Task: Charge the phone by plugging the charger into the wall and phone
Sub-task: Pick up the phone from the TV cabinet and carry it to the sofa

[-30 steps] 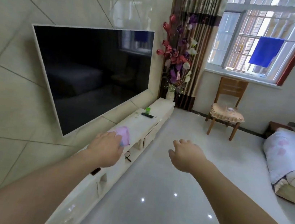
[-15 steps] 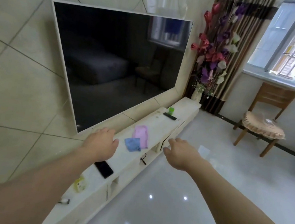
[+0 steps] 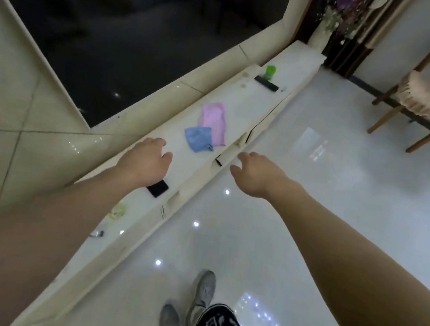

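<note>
On TV stand [image 3: 247, 103]: 1 phone [image 3: 158, 188], 2 cloths [image 3: 212, 121]; both hands, left [image 3: 144, 162] & right [image 3: 256, 174], empty, fingers loose.

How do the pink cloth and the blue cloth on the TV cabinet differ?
The pink cloth is larger and lies farther along the cabinet; the blue cloth is smaller, nearer the left hand, and looks more crumpled. They overlap at one edge. Both lie flat on the top.

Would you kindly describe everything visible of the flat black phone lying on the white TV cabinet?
The flat black phone is a thin glossy slab with a dark screen, lying flat and angled on the white TV cabinet top near its front edge. Only one end shows; the left hand hovers over the rest. No cable is visibly attached.
</note>
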Demonstrator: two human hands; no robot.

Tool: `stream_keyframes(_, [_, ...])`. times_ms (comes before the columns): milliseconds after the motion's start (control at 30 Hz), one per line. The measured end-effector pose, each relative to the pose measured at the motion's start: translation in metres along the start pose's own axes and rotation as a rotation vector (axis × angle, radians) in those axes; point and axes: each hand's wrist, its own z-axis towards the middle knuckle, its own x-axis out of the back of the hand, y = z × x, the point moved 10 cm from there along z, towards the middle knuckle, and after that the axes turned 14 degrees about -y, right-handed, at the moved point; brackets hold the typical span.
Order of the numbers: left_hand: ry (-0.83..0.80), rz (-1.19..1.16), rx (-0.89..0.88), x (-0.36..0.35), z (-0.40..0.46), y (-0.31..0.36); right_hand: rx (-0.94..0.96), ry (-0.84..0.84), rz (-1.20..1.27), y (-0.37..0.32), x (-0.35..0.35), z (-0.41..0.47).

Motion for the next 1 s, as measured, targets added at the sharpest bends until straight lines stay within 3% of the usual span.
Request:
stream_keyframes(567, [-0.068,-0.303,0.248,-0.073,0.144,-0.116,0.086,-0.206,0.056,-0.007,-0.07,0.209])
stream_keyframes(1000, [-0.082,-0.871,0.436,-0.162,0.239,-0.263,-0.024,-0.364,0.317,-0.065,-0.183,0.378])
